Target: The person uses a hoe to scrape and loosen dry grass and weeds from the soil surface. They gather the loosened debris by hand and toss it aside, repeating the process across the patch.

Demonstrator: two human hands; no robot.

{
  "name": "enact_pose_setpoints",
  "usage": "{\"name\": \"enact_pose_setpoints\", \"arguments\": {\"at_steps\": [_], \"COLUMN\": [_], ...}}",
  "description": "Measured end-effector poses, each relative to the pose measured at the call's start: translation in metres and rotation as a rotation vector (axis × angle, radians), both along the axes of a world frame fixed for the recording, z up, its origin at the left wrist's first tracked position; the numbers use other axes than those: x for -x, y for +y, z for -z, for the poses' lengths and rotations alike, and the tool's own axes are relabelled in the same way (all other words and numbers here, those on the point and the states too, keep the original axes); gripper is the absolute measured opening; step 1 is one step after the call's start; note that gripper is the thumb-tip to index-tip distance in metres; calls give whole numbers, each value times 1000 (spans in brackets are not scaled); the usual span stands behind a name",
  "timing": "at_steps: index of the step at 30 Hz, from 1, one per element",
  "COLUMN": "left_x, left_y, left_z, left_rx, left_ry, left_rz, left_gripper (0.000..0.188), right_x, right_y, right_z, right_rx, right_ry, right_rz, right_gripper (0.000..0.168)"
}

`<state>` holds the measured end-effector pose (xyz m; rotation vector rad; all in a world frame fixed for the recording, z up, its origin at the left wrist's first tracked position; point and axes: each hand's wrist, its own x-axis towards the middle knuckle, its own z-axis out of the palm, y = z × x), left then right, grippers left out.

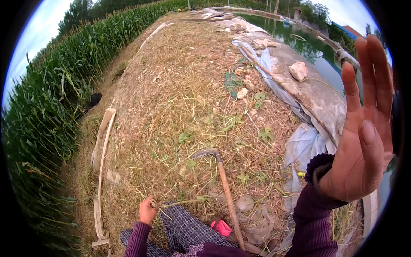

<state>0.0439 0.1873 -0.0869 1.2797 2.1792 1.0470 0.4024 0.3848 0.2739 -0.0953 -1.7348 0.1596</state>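
My left hand [148,210], low and left of centre, is closed on a plant stem [179,203] whose leafy end points right. My right hand [362,135] is raised at the right with its palm showing and its fingers extended; it holds nothing. Between the hands, a sickle [227,189] lies on the dry cut grass [167,128], its wooden handle running down beside my knee and its curved blade pointing left. A bright pink item [221,227] shows next to my checked trousers. Green leaves [266,134] and loose stems are strewn around the blade.
Corn plants [54,96] line the left side. A flat pale hose or strip [102,170] runs along the left edge of the bank. Plastic sheeting [305,144], a long pole [282,85] and a large rock [298,71] lie at the right, beside green pond water [298,41].
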Motion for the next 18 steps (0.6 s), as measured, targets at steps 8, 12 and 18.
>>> {"name": "enact_pose_setpoints", "arguments": {"at_steps": [8, 12, 18], "left_x": [-6, -24, -35], "left_y": [-1, 27, 32], "left_z": [-5, 3, 19], "left_rx": [88, 178, 288], "left_ry": [16, 60, 238], "left_rz": [-2, 163, 357], "left_gripper": [16, 16, 41], "right_x": [27, 16, 28], "right_y": [10, 3, -54], "right_z": [109, 245, 355], "right_rx": [618, 1027, 1186], "right_ry": [36, -610, -567], "right_rz": [-280, -130, 229], "right_gripper": [39, 38, 46]}}
